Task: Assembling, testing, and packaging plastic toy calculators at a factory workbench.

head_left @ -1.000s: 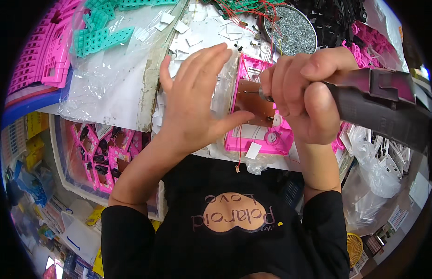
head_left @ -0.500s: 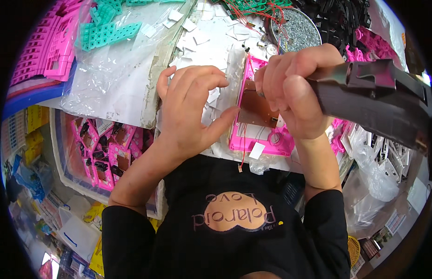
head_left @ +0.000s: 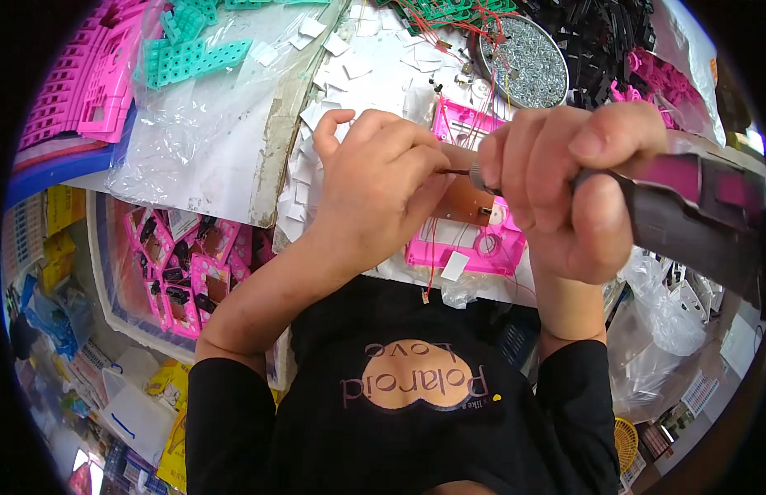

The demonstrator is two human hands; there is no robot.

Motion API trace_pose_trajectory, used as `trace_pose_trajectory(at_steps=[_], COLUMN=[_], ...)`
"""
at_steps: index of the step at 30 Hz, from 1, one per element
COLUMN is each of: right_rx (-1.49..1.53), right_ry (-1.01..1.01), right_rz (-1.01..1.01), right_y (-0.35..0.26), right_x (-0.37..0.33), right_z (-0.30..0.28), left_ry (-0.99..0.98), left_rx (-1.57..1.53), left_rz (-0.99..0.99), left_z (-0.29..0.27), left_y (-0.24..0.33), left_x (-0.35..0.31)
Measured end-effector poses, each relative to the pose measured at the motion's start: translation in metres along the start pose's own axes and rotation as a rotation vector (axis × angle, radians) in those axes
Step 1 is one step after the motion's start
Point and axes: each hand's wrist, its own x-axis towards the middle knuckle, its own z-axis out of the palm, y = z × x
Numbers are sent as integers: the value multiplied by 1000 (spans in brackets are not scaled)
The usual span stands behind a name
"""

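Note:
My right hand (head_left: 564, 181) is wrapped round a dark power screwdriver (head_left: 688, 219), tilted so its thin bit points left. My left hand (head_left: 374, 181) has its thumb and fingers pinched together right at the bit's tip; whatever sits between them is too small to make out. Under both hands a pink plastic casing (head_left: 502, 257) lies on the table. Inside it is a brown circuit board (head_left: 459, 206), partly covered by my hands. Red wires run over the casing, and a small white tag (head_left: 455, 266) rests on its near edge.
A round tin of small screws (head_left: 527, 62) stands beyond the casing. Green circuit boards (head_left: 449, 10) with red wires and black parts (head_left: 593, 49) are heaped behind. Teal keypads (head_left: 197, 59) and pink shells (head_left: 94, 74) lie far left. A bin (head_left: 110, 285) at left contains pink assemblies.
My left fingers have closed into a pinch and moved right, over the casing. My right hand has turned the screwdriver and shifted right and nearer, bringing its bit to my left fingertips.

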Motion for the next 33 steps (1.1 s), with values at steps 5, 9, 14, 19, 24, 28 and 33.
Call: trace_pose_trajectory(at_steps=[5, 9, 14, 19, 24, 28, 33], right_rx=[119, 111, 201, -35, -140, -255, -352], right_ry=[-127, -104, -62, 26, 43, 37, 75], right_rz=[-67, -34, -18, -13, -21, -24, -22], right_y=[-2, -2, -1, 20, 32, 35, 38], right_x=[0, -5, -2, -7, -6, -4, -6], right_z=[-12, -9, -6, -5, -3, 0, 11], left_ry=[23, 46, 43, 123, 32, 51, -109], left_rx=[-36, -120, -219, -106, -42, -54, -107], left_rz=[14, 49, 100, -100, -65, -41, 77], left_z=[4, 4, 3, -9, -15, -12, -20], left_y=[-3, -3, -13, -7, -8, -7, 5], left_x=[-4, -9, -13, -10, -23, -27, -34])
